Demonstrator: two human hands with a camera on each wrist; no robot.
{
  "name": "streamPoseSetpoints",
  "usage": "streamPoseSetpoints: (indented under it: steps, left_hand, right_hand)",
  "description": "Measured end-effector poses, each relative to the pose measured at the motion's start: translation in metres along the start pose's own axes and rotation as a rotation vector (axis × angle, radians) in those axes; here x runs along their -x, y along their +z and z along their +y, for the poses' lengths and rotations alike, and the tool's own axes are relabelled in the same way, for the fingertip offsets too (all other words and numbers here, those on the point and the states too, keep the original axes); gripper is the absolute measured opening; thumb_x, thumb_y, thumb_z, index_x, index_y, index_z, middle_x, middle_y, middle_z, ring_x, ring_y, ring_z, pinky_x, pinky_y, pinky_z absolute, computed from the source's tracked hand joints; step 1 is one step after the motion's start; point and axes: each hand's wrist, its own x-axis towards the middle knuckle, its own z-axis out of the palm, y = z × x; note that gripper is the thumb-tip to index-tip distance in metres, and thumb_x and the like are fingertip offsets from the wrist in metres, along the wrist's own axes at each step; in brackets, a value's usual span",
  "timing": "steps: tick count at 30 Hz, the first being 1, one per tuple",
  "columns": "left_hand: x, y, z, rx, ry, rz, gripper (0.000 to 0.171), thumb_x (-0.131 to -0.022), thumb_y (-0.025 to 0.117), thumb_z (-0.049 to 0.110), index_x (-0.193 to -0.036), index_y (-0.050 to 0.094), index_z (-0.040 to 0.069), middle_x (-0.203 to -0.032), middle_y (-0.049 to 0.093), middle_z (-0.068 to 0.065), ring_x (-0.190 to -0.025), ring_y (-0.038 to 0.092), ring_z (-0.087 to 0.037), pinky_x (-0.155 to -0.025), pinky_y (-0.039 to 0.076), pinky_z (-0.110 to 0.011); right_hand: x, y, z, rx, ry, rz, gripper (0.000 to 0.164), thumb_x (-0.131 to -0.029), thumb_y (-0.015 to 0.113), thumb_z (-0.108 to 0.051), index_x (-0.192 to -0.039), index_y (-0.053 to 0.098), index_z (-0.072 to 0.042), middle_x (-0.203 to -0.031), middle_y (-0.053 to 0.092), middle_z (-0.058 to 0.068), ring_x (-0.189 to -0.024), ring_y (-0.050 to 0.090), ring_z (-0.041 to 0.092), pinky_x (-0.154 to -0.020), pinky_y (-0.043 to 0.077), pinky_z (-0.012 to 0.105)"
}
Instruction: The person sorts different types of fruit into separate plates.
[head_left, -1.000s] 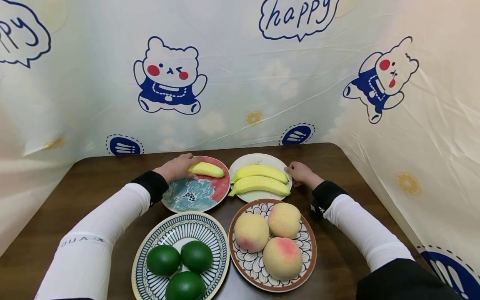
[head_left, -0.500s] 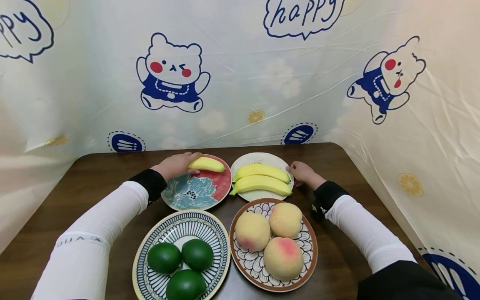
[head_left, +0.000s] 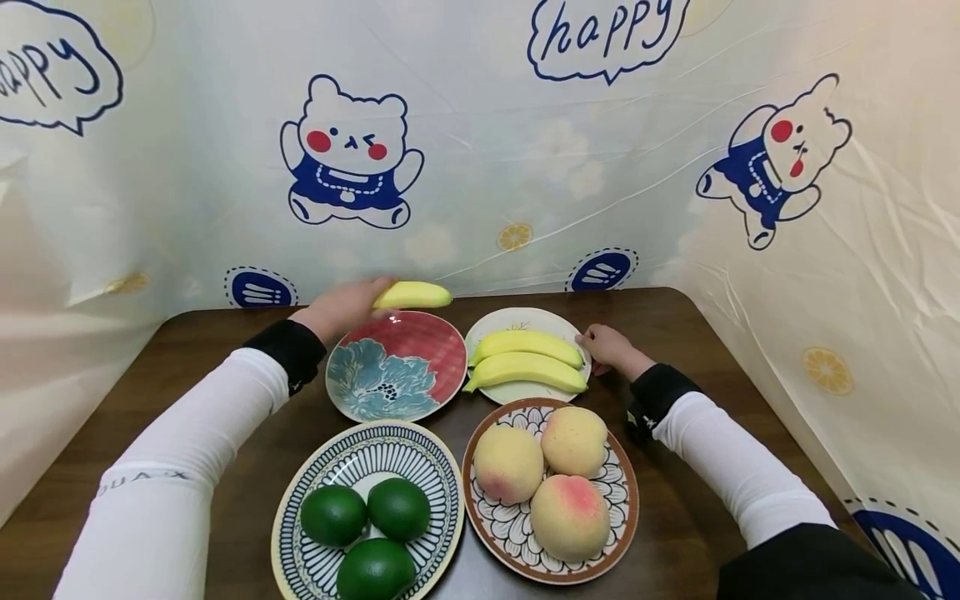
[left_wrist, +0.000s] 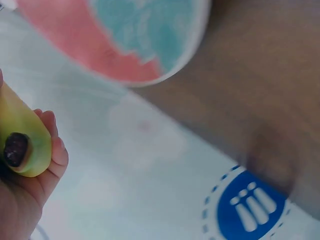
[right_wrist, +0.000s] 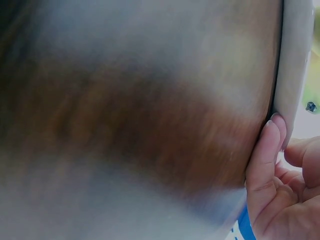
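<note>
In the head view, my left hand [head_left: 347,307] grips a yellow banana [head_left: 417,295] by one end, above the far rim of a red-and-blue flowered plate [head_left: 423,342]. The left wrist view shows the fingers curled round the banana [left_wrist: 32,132] near its dark tip. Nothing lies on the flowered plate. To its right, a white plate [head_left: 495,320] bears two bananas [head_left: 523,371] side by side. My right hand [head_left: 611,348] pinches that plate's right rim; close up in the right wrist view, fingers [right_wrist: 265,155] are under the pale rim [right_wrist: 294,65] and the thumb is at its top.
Nearer stand a blue-patterned plate [head_left: 294,508] with green avocado-like fruits [head_left: 375,568] and a brown-rimmed plate [head_left: 628,487] with peaches [head_left: 570,517]. All the plates sit close together on a dark wooden table [head_left: 697,367]. A printed cloth [head_left: 480,167] hangs behind.
My left hand has lifted the banana off the red-and-blue plate, up and away towards the back edge. The right hand has stayed at the white plate's rim.
</note>
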Motion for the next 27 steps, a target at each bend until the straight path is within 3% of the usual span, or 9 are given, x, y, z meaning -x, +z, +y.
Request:
streamPoseSetpoints:
  steps: [7, 12, 17, 27]
  left_hand:
    - [-0.007, -0.027, 0.016, -0.011, 0.06, 0.068, 0.06, -0.1, 0.065, 0.031, -0.15, 0.04, 0.009, -0.113, 0.061, -0.016, -0.104, 0.057, -0.033, -0.098, 0.049, -0.051]
    - [-0.012, -0.039, 0.025, -0.048, 0.097, 0.081, 0.059, -0.102, 0.064, 0.031, -0.15, 0.04, 0.007, -0.113, 0.06, -0.018, -0.104, 0.057, -0.035, -0.096, 0.049, -0.051]
    - [-0.02, -0.051, 0.036, -0.028, 0.118, 0.11, 0.058, -0.101, 0.065, 0.031, -0.148, 0.042, 0.007, -0.111, 0.06, -0.017, -0.1, 0.057, -0.033, -0.093, 0.047, -0.048]
    - [-0.033, -0.065, 0.064, -0.034, 0.093, 0.053, 0.06, -0.103, 0.061, 0.037, -0.152, 0.038, 0.012, -0.122, 0.059, -0.015, -0.108, 0.056, -0.032, -0.102, 0.049, -0.048]
  right_hand:
    - [-0.002, 0.001, 0.002, -0.016, 0.003, 0.0, 0.034, -0.111, 0.041, -0.025, -0.117, 0.054, 0.006, -0.089, 0.054, 0.013, -0.061, 0.056, 0.012, -0.058, 0.056, 0.024]
    - [-0.003, 0.002, 0.002, -0.013, 0.002, 0.001, 0.034, -0.111, 0.041, -0.024, -0.115, 0.054, 0.006, -0.088, 0.054, 0.013, -0.06, 0.055, 0.012, -0.057, 0.055, 0.024]
    - [-0.003, 0.003, 0.002, -0.011, 0.006, -0.001, 0.034, -0.111, 0.041, -0.024, -0.117, 0.054, 0.007, -0.087, 0.054, 0.012, -0.061, 0.055, 0.012, -0.057, 0.055, 0.024]
    - [-0.006, 0.002, 0.003, 0.003, 0.004, 0.0, 0.035, -0.111, 0.04, -0.026, -0.117, 0.054, 0.006, -0.087, 0.054, 0.013, -0.062, 0.055, 0.013, -0.058, 0.055, 0.025]
